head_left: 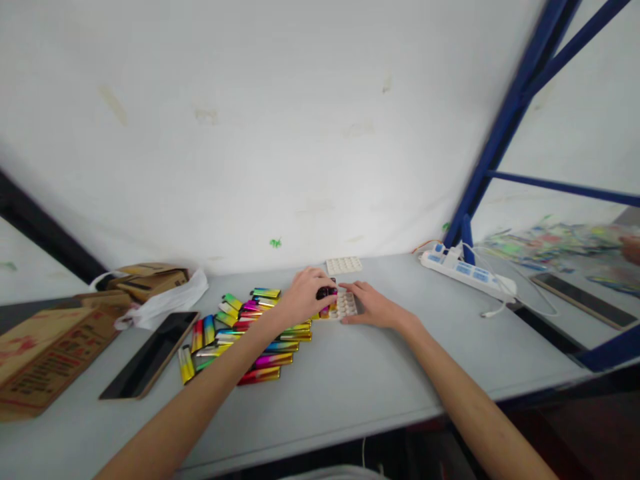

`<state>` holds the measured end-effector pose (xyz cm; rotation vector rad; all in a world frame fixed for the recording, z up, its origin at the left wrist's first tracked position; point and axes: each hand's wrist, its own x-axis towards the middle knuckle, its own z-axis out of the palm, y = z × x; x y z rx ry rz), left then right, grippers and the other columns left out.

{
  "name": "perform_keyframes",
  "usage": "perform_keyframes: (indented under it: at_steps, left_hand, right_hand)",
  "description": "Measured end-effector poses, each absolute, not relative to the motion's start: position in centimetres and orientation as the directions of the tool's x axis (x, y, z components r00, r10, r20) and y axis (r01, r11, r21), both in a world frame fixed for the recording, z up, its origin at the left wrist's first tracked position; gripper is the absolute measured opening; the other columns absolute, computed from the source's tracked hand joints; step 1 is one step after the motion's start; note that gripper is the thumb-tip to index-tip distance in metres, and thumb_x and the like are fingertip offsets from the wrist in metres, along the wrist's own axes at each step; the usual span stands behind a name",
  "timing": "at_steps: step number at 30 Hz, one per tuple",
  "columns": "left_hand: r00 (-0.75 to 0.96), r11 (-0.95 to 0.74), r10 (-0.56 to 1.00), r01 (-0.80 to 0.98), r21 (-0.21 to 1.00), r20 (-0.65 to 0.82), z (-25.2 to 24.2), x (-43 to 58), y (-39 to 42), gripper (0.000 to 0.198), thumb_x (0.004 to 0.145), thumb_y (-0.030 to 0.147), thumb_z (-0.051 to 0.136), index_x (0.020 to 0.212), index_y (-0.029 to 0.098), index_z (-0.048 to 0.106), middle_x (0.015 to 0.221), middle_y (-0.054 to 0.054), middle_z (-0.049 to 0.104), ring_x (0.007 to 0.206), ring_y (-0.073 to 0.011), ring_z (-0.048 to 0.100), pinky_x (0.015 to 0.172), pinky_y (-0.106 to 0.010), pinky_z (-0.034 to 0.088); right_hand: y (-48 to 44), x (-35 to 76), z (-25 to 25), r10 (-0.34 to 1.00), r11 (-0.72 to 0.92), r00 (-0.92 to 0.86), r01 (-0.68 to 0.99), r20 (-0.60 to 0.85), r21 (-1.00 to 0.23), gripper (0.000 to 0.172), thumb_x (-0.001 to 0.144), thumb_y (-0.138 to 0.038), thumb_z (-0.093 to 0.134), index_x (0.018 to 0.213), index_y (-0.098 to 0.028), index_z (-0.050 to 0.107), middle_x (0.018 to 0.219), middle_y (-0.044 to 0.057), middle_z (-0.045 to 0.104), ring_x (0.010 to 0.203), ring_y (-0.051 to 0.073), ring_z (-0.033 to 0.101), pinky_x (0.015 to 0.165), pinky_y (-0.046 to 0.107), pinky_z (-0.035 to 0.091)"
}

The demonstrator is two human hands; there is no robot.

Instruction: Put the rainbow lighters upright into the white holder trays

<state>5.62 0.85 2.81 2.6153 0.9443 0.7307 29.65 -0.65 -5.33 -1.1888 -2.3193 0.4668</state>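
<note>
One white, rectangular tray with rows of rounded cells [346, 305] lies flat on the pale grey bench [360, 380], near the middle of the scene, between the person's two hands. At its left end, the left hand [306, 293] is curled, with thumb and fingers closed about a small dark-and-magenta piece [326, 292]; its lower part is hidden. The right hand [369, 305] is spread in a wide curve at the tray's right end, thumb towards the near edge and fingers towards the far edge; whether it grips the tray I cannot tell.

Left of the tray, partly under the left forearm, more than a dozen slim, glossy metallic lighters [273, 360] in yellow, red, magenta, blue and green lie close together, some overlapping. A second white, celled tray [343, 265] lies just beyond the first, near the wall.

Farther left are a black, flat device with a gold-toned edge [150, 357], a crumpled white plastic bag [173, 301] and a printed brown cardboard box [55, 360]. To the right, a white power strip with blue-marked sockets [467, 272] lies at an angle beside a blue metal frame [493, 143], its white cables trailing. Beyond the frame are another dark, flat device [585, 300], blurred colourful plastic packets [560, 241] and, at the right edge, part of another person's hand [631, 248].
</note>
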Motion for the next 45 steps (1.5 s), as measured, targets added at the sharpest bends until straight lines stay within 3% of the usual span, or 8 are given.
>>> perform_keyframes:
  at_steps: [7, 13, 16, 22, 28, 34, 39, 45]
  left_hand:
    - [0.667, -0.755, 0.655, 0.548, 0.361, 0.356, 2.4, 5.6, 0.0, 0.016, 0.090, 0.031, 0.068, 0.098, 0.022, 0.079, 0.115, -0.010, 0.058, 0.115, -0.0279, 0.058, 0.108, -0.048, 0.045]
    - [0.675, -0.730, 0.659, 0.469, 0.496, 0.332, 1.8, 5.3, 0.8, 0.021, 0.092, 0.037, 0.066, 0.096, 0.021, 0.079, 0.120, -0.011, 0.056, 0.118, -0.0263, 0.059, 0.111, -0.045, 0.045]
    - [0.668, -0.739, 0.652, 0.455, 0.496, 0.359, 0.8, 5.1, 1.0, 0.020, 0.092, 0.037, 0.066, 0.097, 0.022, 0.079, 0.126, -0.012, 0.054, 0.124, -0.0282, 0.056, 0.113, -0.047, 0.043]
    - [0.582, -0.741, 0.665, 0.434, 0.513, 0.468, 0.6, 4.6, -0.5, 0.040, 0.095, 0.037, 0.063, 0.135, 0.031, 0.066, 0.134, -0.011, 0.054, 0.126, -0.0258, 0.056, 0.114, -0.044, 0.042]
    - [0.432, -0.637, 0.769, 0.582, 0.505, 0.471, 1.4, -1.4, -0.3, 0.023, 0.095, 0.036, 0.058, 0.101, 0.023, 0.077, 0.107, -0.010, 0.072, 0.107, -0.0274, 0.064, 0.105, -0.044, 0.046]
    - [0.343, -0.443, 0.893, 0.776, 0.448, 0.290, 1.1, -9.7, 3.9, 0.030, 0.081, 0.039, 0.061, 0.096, 0.021, 0.080, 0.105, -0.014, 0.076, 0.107, -0.0354, 0.066, 0.106, -0.049, 0.045]
    - [0.401, -0.422, 0.904, 0.779, 0.463, 0.150, 1.0, -10.9, 5.9, 0.027, 0.072, 0.040, 0.068, 0.089, 0.026, 0.081, 0.103, -0.011, 0.079, 0.104, -0.0348, 0.068, 0.103, -0.044, 0.047]
    - [0.338, -0.386, 0.920, 0.691, 0.611, 0.199, 2.2, -10.8, 5.7, 0.026, 0.063, 0.044, 0.082, 0.080, 0.025, 0.079, 0.092, -0.009, 0.078, 0.095, -0.0332, 0.068, 0.098, -0.043, 0.049]
  right_hand:
    - [-0.7, 29.7, -5.3, 0.814, 0.575, -0.517, 0.648, 0.266, -0.499, 0.091, 0.082, -0.053, 0.081, 0.155, -0.018, 0.040, 0.132, 0.018, 0.057, 0.125, 0.034, 0.053, 0.109, 0.051, 0.045]
    - [-0.7, 29.7, -5.3, 0.819, 0.565, -0.515, 0.647, 0.254, -0.511, 0.090, 0.081, -0.054, 0.081, 0.154, -0.019, 0.041, 0.134, 0.018, 0.057, 0.127, 0.034, 0.052, 0.109, 0.052, 0.044]
    - [-0.8, 29.7, -5.2, 0.820, 0.563, -0.516, 0.647, 0.248, -0.513, 0.087, 0.082, -0.055, 0.080, 0.153, -0.020, 0.043, 0.134, 0.018, 0.057, 0.127, 0.034, 0.053, 0.109, 0.051, 0.044]
    - [-0.9, 29.6, -5.0, 0.831, 0.548, -0.500, 0.661, 0.244, -0.512, 0.085, 0.082, -0.052, 0.081, 0.152, -0.021, 0.045, 0.132, 0.016, 0.057, 0.122, 0.033, 0.055, 0.108, 0.050, 0.046]
    - [-0.8, 29.8, -5.5, 0.825, 0.552, -0.506, 0.628, 0.250, -0.549, 0.087, 0.082, -0.055, 0.080, 0.153, -0.020, 0.044, 0.138, 0.017, 0.055, 0.129, 0.033, 0.052, 0.113, 0.050, 0.042]
    - [-0.5, 30.0, -5.9, 0.820, 0.557, -0.513, 0.617, 0.252, -0.556, 0.087, 0.083, -0.058, 0.077, 0.155, -0.022, 0.042, 0.137, 0.016, 0.057, 0.129, 0.034, 0.052, 0.113, 0.052, 0.042]
    - [-0.6, 29.9, -5.8, 0.825, 0.552, -0.505, 0.628, 0.253, -0.548, 0.085, 0.082, -0.057, 0.079, 0.152, -0.021, 0.046, 0.136, 0.017, 0.057, 0.127, 0.035, 0.054, 0.112, 0.053, 0.043]
    - [-0.6, 29.9, -5.9, 0.825, 0.553, -0.501, 0.626, 0.261, -0.549, 0.084, 0.082, -0.057, 0.078, 0.151, -0.022, 0.047, 0.136, 0.016, 0.057, 0.128, 0.034, 0.054, 0.112, 0.052, 0.043]
